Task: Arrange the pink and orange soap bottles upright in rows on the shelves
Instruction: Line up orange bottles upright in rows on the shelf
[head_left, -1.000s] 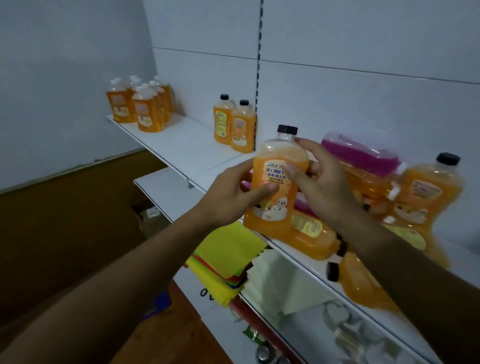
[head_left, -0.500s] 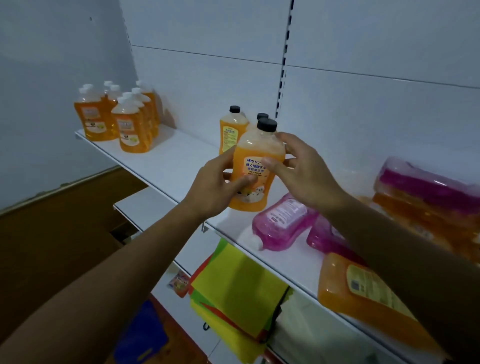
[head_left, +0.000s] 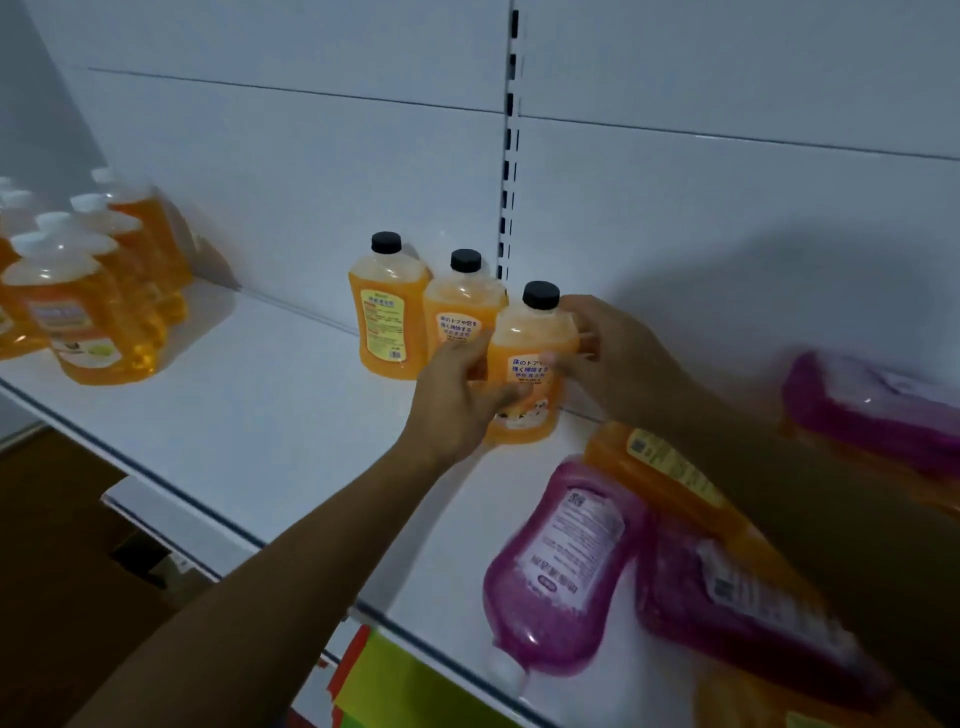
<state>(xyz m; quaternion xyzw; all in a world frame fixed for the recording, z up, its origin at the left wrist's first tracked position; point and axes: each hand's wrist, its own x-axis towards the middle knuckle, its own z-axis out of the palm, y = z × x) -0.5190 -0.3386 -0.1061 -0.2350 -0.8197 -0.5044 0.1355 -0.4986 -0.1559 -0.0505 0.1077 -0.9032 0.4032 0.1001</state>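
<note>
An orange soap bottle with a black cap (head_left: 530, 358) stands upright on the white shelf (head_left: 270, 415), held from both sides. My left hand (head_left: 457, 400) grips its left side and my right hand (head_left: 608, 353) grips its right side. Just behind it, two more black-capped orange bottles (head_left: 387, 312) (head_left: 460, 306) stand upright against the back wall. A pink bottle (head_left: 561, 571) lies flat near the shelf's front edge, with another pink one (head_left: 743, 618) and an orange one (head_left: 665, 473) lying beside it under my right forearm.
Several white-capped orange bottles (head_left: 78, 306) stand grouped at the shelf's far left. More pink bottles (head_left: 872, 410) lie piled at the right. Bright yellow and green sheets (head_left: 410, 686) sit below the shelf edge. A slotted upright (head_left: 511, 156) runs up the back wall.
Both hands carried the orange bottle forward and down onto the shelf, beside the two standing black-capped bottles. The camera moved closer to the shelf.
</note>
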